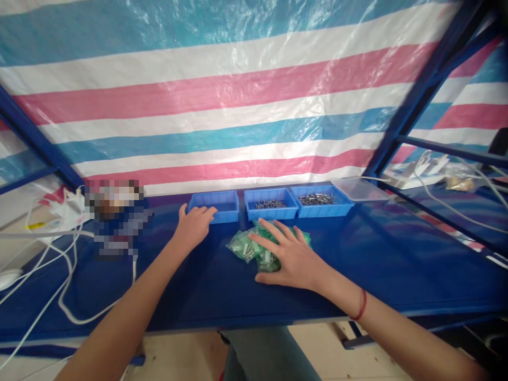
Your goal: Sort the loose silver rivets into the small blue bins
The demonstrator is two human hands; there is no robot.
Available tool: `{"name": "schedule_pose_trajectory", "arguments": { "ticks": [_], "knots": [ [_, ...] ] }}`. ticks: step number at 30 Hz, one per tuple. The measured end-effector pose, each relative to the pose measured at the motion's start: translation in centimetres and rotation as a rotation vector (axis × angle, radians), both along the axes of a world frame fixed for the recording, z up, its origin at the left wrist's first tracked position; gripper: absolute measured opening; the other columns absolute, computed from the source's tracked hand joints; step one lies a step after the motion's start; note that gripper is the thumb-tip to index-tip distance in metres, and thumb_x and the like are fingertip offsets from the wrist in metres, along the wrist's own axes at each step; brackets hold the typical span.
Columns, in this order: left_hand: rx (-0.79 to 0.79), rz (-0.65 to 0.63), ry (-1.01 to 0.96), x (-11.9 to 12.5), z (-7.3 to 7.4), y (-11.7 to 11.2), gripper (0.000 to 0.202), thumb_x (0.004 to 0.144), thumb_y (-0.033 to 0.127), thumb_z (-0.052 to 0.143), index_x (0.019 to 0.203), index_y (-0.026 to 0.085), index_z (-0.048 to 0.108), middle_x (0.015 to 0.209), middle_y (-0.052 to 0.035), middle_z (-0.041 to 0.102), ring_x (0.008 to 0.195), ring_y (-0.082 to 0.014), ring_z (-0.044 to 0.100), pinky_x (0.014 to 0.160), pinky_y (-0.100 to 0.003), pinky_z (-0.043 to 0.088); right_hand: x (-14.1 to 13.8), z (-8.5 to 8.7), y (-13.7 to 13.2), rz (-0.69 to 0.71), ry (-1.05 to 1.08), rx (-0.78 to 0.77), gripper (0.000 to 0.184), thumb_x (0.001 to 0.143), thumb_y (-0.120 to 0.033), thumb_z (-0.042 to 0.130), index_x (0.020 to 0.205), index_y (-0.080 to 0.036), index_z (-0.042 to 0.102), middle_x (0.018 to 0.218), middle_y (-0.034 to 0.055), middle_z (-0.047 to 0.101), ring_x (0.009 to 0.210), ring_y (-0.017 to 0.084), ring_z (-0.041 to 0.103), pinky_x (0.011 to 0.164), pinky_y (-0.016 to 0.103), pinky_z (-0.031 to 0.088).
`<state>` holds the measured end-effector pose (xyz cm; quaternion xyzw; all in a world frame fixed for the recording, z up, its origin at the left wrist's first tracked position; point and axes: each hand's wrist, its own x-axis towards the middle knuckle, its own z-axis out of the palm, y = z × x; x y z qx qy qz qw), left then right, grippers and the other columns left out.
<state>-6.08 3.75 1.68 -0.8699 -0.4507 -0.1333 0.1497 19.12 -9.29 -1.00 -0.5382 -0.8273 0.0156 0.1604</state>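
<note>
At the front left corner of an empty blue plastic bin (225, 216), my left hand (194, 228) has its fingers curled over the rim, thumb apart on the left. My right hand (296, 259) lies spread over a pile of clear and green plastic bags (243, 246), its palm covering part of them. Small metal and pale pieces show through the plastic. Just behind the bags stands a middle blue bin (273, 212) holding thin metal pieces like screws or nails. A right blue bin (327, 210) beside it holds more of them.
A translucent plastic lid (359, 189) lies right of the bins on the blue table (222, 296). White cables (69, 288) run over the table's left side, near a blurred-out patch. Behind stands a striped plastic sheet (238, 111) between blue metal posts (416, 106).
</note>
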Motion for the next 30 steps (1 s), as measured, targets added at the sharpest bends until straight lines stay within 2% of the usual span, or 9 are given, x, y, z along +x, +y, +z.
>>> {"name": "schedule_pose_trajectory", "arguments": {
  "ticks": [8, 11, 13, 16, 19, 21, 24, 27, 30],
  "knots": [
    [-0.060, -0.040, -0.029, 0.9, -0.4, 0.5, 0.026, 0.092, 0.020, 0.040, 0.111, 0.024, 0.057, 0.102, -0.0066, 0.068, 0.098, -0.0238, 0.058, 0.101, -0.059, 0.025, 1.1, 0.3, -0.4, 0.017, 0.058, 0.041, 0.086, 0.071, -0.065, 0.060, 0.144, -0.033, 0.030, 0.156, 0.0105, 0.009, 0.140, 0.041, 0.009, 0.104, 0.065, 0.022],
    [-0.007, -0.073, -0.145, 1.3, 0.5, -0.9, 0.028, 0.093, 0.026, 0.041, 0.116, 0.027, 0.057, 0.113, -0.0070, 0.064, 0.113, -0.0259, 0.051, 0.105, -0.059, 0.020, 1.7, 0.3, -0.5, -0.033, 0.026, 0.049, 0.081, 0.073, -0.066, 0.057, 0.143, -0.035, 0.031, 0.155, 0.0087, 0.015, 0.140, 0.040, 0.011, 0.104, 0.068, 0.017],
    [0.026, -0.150, -0.237, 2.1, 1.0, -2.6, 0.031, 0.095, 0.032, 0.040, 0.121, 0.026, 0.056, 0.122, -0.0075, 0.059, 0.122, -0.0253, 0.044, 0.110, -0.055, 0.014, 2.0, 0.2, -0.5, -0.076, -0.009, 0.052, 0.074, 0.077, -0.066, 0.053, 0.142, -0.036, 0.033, 0.153, 0.0083, 0.024, 0.138, 0.040, 0.018, 0.102, 0.070, 0.018],
    [-0.159, -0.348, -0.222, 4.0, 0.5, -5.3, 0.049, 0.088, 0.052, 0.047, 0.130, 0.027, 0.050, 0.134, -0.0096, 0.050, 0.128, -0.0284, 0.039, 0.111, -0.052, 0.019, 2.4, 0.0, -0.4, -0.098, -0.037, 0.053, 0.062, 0.083, -0.062, 0.047, 0.138, -0.032, 0.041, 0.145, 0.0098, 0.039, 0.130, 0.037, 0.034, 0.097, 0.063, 0.032],
    [-0.352, -0.419, -0.140, 6.0, -1.0, -6.9, 0.078, 0.072, 0.072, 0.054, 0.137, 0.031, 0.042, 0.148, -0.0116, 0.033, 0.133, -0.0395, 0.029, 0.105, -0.062, 0.023, 2.8, -0.3, -0.1, -0.103, -0.043, 0.093, 0.050, 0.088, -0.056, 0.044, 0.128, -0.026, 0.050, 0.137, 0.0108, 0.049, 0.120, 0.032, 0.046, 0.089, 0.051, 0.044],
    [-0.399, -0.391, -0.161, 6.8, -1.9, -7.2, 0.070, 0.076, 0.067, 0.053, 0.134, 0.029, 0.045, 0.144, -0.0122, 0.037, 0.130, -0.0370, 0.035, 0.104, -0.061, 0.026, 3.3, -0.5, 0.0, -0.110, -0.024, 0.138, 0.042, 0.089, -0.052, 0.045, 0.117, -0.022, 0.056, 0.131, 0.0113, 0.053, 0.114, 0.030, 0.050, 0.086, 0.047, 0.046],
    [-0.394, -0.358, -0.244, 6.9, -2.5, -7.0, 0.047, 0.084, 0.052, 0.053, 0.121, 0.024, 0.055, 0.126, -0.0116, 0.052, 0.117, -0.0296, 0.048, 0.103, -0.053, 0.033, 4.6, -1.0, 0.0, -0.127, 0.041, 0.217, 0.032, 0.090, -0.046, 0.047, 0.105, -0.020, 0.057, 0.122, 0.0122, 0.058, 0.109, 0.027, 0.054, 0.087, 0.042, 0.047],
    [-0.385, -0.338, -0.316, 6.6, -2.6, -6.8, 0.037, 0.087, 0.041, 0.052, 0.117, 0.021, 0.057, 0.113, -0.0109, 0.056, 0.106, -0.0263, 0.053, 0.095, -0.045, 0.042, 6.0, -1.0, 0.0, -0.187, 0.066, 0.219, 0.031, 0.089, -0.044, 0.048, 0.108, -0.021, 0.055, 0.115, 0.0109, 0.062, 0.105, 0.026, 0.057, 0.085, 0.042, 0.047],
    [-0.379, -0.338, -0.340, 6.3, -2.8, -6.9, 0.034, 0.090, 0.034, 0.048, 0.121, 0.022, 0.056, 0.116, -0.0113, 0.053, 0.110, -0.0261, 0.051, 0.095, -0.043, 0.043, 6.9, -0.2, 1.2, -0.251, 0.036, 0.238, 0.038, 0.089, -0.045, 0.047, 0.119, -0.022, 0.051, 0.118, 0.0099, 0.062, 0.109, 0.027, 0.056, 0.087, 0.045, 0.044]
  ]
}}
